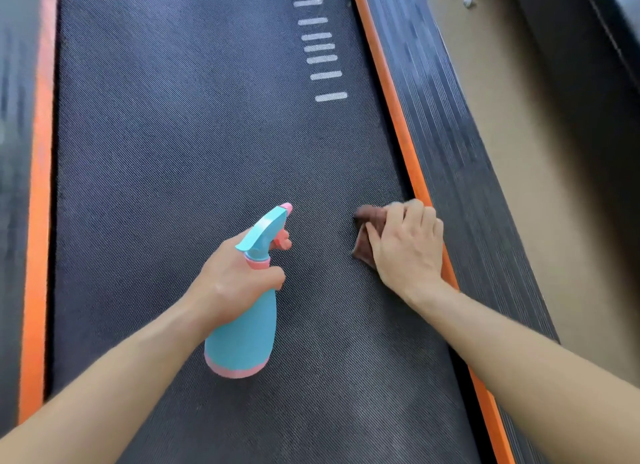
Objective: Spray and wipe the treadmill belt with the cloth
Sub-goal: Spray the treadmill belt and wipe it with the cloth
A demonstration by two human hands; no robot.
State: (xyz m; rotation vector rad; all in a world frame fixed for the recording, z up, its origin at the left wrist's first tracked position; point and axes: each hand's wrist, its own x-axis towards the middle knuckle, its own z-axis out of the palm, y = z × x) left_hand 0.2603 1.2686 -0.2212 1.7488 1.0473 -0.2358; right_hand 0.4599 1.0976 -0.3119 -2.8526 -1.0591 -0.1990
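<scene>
The dark textured treadmill belt (180,145) fills the middle of the view. My left hand (235,283) grips the neck of a teal spray bottle (247,335) with pink trim, held above the belt with its nozzle pointing away from me. My right hand (407,245) presses a brown cloth (369,233) flat on the belt, close to the right orange edge. Most of the cloth is hidden under the hand.
Orange strips (398,124) run along both sides of the belt, the left one (38,221) too. A ribbed black side rail (460,173) lies right of the belt, with tan floor (540,159) beyond. White dashes (323,58) mark the belt further ahead.
</scene>
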